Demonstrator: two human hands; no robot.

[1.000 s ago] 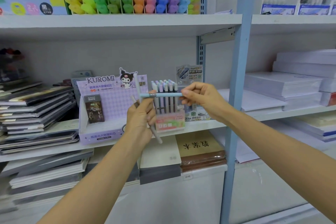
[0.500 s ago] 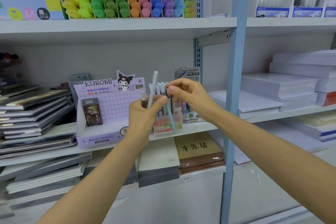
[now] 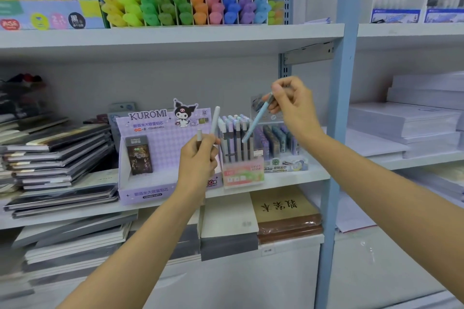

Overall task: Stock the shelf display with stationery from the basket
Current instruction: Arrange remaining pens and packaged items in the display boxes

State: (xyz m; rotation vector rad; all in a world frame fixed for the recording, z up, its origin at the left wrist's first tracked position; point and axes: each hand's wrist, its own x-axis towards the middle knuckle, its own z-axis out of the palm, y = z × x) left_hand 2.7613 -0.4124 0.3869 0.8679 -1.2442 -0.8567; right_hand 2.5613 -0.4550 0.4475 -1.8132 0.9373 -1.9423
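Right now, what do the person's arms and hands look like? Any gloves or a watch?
No gloves: the left hand and right hand are bare, with no rings that I can see, and no watch or bracelet on either wrist. The left forearm and right forearm are bare too; no sleeve shows before the picture's edge. No marks or tattoos show.

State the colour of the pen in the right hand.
The pen is light blue, clearest in the head view.

R hand (image 3: 292,105) w/ blue pen (image 3: 254,123) at pen box (image 3: 242,175), L hand (image 3: 200,159) w/ pens (image 3: 215,118)
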